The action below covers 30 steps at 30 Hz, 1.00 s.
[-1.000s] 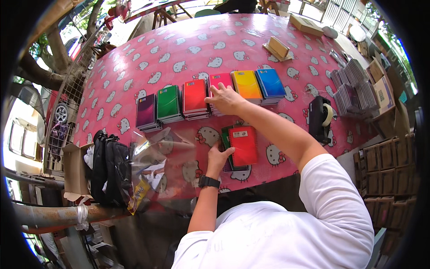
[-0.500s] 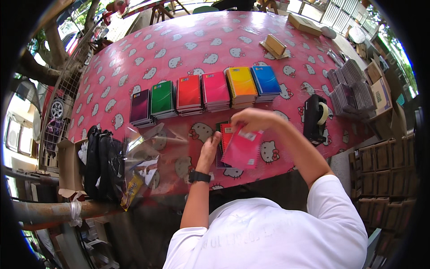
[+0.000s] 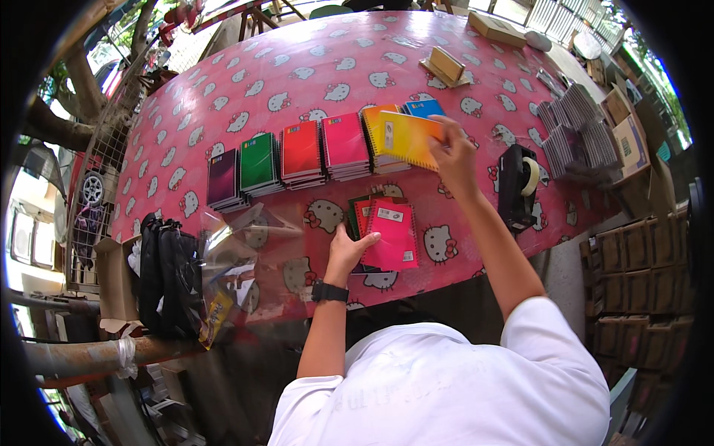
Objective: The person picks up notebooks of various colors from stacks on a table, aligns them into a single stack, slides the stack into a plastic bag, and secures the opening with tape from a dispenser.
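Left hand pressed flat on small pile topped by pink notebook, near the surface's front edge. Right hand pinched shut on yellow notebook, lifted over the notebook row. Open room beyond; tape dispenser close right.

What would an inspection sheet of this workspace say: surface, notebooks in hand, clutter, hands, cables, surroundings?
Surface: table under a pink cartoon-cat cloth.
Job's things: yellow notebook lifted above the row of stacks; pink notebook tops a small pile near the edge.
Clutter: tape dispenser, clear bags, black bag, grey packs, small boxes.
Hands: right hand grips the yellow notebook; left hand rests on the pink notebook.
Cables: nothing seen.
Surroundings: cartons at right, tree and fence at left.
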Tool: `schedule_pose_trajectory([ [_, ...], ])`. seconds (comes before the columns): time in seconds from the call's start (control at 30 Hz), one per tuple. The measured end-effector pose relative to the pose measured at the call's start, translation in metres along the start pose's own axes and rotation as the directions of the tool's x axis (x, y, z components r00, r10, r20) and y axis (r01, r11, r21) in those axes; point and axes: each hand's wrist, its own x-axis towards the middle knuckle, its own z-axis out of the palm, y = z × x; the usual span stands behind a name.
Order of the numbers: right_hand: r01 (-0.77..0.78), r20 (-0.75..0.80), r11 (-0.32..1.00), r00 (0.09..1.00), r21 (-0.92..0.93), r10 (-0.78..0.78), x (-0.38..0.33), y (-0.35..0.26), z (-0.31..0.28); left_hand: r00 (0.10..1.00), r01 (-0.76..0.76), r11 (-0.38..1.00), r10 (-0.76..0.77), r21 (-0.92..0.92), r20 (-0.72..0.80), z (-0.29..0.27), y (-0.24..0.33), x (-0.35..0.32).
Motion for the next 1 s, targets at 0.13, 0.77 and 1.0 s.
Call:
schedule_pose_trajectory([
  [0.13,-0.302,0.094,0.879,0.953,0.369,0.287,-0.073,0.019,-0.025,1.0,0.018,0.996,-0.019,-0.087,-0.009,0.003,0.011,-0.003],
  [0.77,0.425,0.355,0.596,0.904,-0.681,-0.239,0.017,0.114,-0.018,1.0,0.029,0.986,-0.029,0.164,-0.006,0.011,0.03,-0.014],
  [1.0,0.337,0.063,0.728,0.924,-0.597,-0.376,0.002,0.09,-0.013,0.998,0.031,0.988,-0.022,0.154,-0.06,0.006,0.026,-0.012],
])
